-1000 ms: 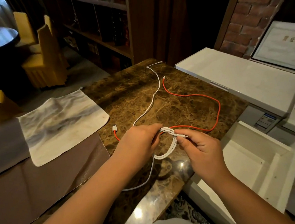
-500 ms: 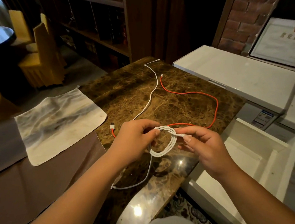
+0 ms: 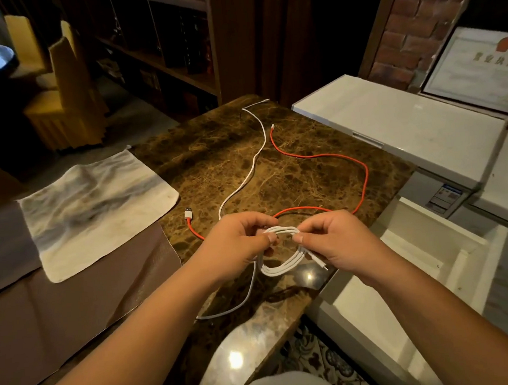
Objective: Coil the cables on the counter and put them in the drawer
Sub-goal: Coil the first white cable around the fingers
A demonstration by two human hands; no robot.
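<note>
A white cable coil of several loops hangs between my hands above the marble counter. My left hand pinches the top of the coil at its left. At the coil's right my right hand pinches the loops, with a plug end sticking out below its fingers. A loose white tail trails from the coil toward the counter's near edge. A second stretch of white cable runs from the far edge to behind my left hand. A red cable lies uncoiled in a wide loop. The open white drawer is at the right.
A stained white cloth lies on a brown cover at the left. White cabinet tops and a framed certificate stand at the back right. Beyond the counter are yellow chairs and dark shelves. Patterned floor shows below the counter edge.
My hands have come closer together on the coil, and my right hand now pinches its top. The loose white tail has shortened and slid along the counter.
</note>
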